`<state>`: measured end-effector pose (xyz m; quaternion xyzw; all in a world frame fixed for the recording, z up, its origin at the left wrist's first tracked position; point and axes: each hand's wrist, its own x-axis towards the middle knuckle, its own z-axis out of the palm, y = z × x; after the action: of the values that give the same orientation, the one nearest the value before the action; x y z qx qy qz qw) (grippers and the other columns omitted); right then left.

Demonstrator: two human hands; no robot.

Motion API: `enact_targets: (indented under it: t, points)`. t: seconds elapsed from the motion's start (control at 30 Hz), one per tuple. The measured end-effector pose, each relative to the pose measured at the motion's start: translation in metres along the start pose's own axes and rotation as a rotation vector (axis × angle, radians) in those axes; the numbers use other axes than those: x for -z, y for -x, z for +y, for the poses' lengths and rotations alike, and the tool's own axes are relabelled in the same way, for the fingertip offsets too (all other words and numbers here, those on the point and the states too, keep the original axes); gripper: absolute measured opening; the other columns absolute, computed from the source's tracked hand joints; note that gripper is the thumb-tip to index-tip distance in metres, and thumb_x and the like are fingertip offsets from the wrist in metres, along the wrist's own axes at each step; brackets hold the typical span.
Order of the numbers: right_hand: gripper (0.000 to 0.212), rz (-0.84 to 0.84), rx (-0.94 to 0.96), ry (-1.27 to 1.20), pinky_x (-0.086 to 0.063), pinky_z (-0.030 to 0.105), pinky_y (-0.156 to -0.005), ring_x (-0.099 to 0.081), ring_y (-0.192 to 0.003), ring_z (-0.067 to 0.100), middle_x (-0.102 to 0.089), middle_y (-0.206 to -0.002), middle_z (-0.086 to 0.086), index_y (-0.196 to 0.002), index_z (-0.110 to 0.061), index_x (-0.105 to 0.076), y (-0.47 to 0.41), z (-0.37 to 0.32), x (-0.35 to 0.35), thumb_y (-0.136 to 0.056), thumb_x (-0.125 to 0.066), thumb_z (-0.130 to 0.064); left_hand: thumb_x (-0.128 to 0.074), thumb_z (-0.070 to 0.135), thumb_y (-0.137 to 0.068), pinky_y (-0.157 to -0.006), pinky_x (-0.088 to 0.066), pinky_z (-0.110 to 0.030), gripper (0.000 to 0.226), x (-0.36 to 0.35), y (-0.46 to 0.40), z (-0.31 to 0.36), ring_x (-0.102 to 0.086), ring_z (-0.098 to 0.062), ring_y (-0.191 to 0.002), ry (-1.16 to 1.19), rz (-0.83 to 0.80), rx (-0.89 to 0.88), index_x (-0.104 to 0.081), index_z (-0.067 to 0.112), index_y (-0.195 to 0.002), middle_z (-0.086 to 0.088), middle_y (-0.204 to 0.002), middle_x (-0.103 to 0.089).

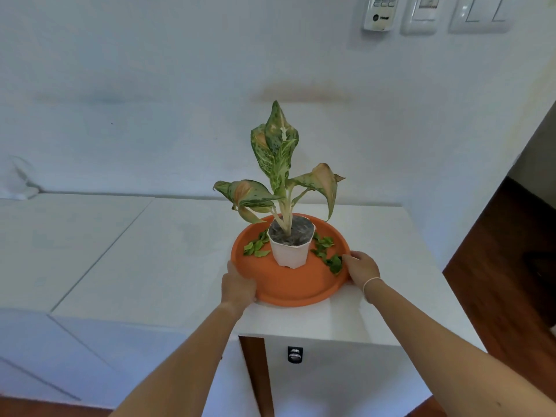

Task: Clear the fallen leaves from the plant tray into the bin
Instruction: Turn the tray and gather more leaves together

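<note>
A round orange plant tray (288,288) rests on a white cabinet top (168,257). In its middle stands a white pot (290,251) with a speckled green and pink plant (278,164). Small green fallen leaves lie in the tray, one pile left of the pot (255,246) and a scattered pile on the right (326,252). My left hand (237,285) grips the tray's near left rim. My right hand (361,267) grips the right rim, fingers beside the nearest leaves. No bin is in view.
The white wall stands right behind the cabinet, with a remote holder (380,13) and switches (481,13) high up. The cabinet's right edge drops to a dark wooden floor (505,266). A small black latch (294,355) sits on the cabinet front.
</note>
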<state>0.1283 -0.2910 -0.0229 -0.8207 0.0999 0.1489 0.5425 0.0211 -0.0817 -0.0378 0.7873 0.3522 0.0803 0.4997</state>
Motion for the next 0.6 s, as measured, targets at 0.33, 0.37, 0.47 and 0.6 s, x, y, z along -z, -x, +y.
enact_targets:
  t: [0.33,0.37,0.47,0.6]
  points:
    - [0.014,0.058,-0.117,-0.139,-0.047,0.038,-0.070,-0.051,-0.069,0.027,-0.057,-0.070,0.012,-0.071,-0.008,-0.059,0.003,0.010,-0.004,-0.082,-0.052,-0.012,-0.034,0.003,-0.094,-0.059,-0.051,-0.030,0.052,0.027,-0.034,-0.001,-0.058,-0.029,-0.086,0.027,-0.203,0.019,-0.035,0.022,-0.142,-0.003,-0.116,-0.055]
    - [0.014,0.071,-0.130,-0.154,-0.050,0.040,-0.073,-0.053,-0.070,0.027,-0.057,-0.069,0.010,-0.069,-0.010,-0.059,0.006,0.009,-0.006,-0.081,-0.052,-0.010,-0.035,0.002,-0.094,-0.059,-0.051,-0.031,0.051,0.029,-0.036,0.000,-0.057,-0.029,-0.087,0.038,-0.205,0.012,-0.036,0.021,-0.142,-0.004,-0.114,-0.056]
    - [0.012,0.126,-0.153,-0.186,-0.053,0.046,-0.085,-0.056,-0.075,0.029,-0.057,-0.069,0.011,-0.071,-0.008,-0.059,0.010,0.011,-0.014,-0.081,-0.053,-0.007,-0.041,0.008,-0.095,-0.088,-0.053,-0.048,0.049,0.029,-0.040,-0.001,-0.058,-0.042,-0.112,0.063,-0.177,0.018,-0.037,0.020,-0.142,-0.012,-0.126,-0.058]
    - [0.013,0.154,-0.199,-0.250,-0.055,0.050,-0.085,-0.062,-0.077,0.034,-0.061,-0.072,0.016,-0.080,0.001,-0.060,0.006,0.015,-0.031,-0.079,-0.051,-0.007,-0.047,0.009,-0.092,-0.075,-0.058,-0.041,0.060,0.023,-0.038,0.003,-0.062,-0.036,-0.099,0.199,-0.211,0.048,-0.028,0.021,-0.147,-0.013,-0.129,-0.056]
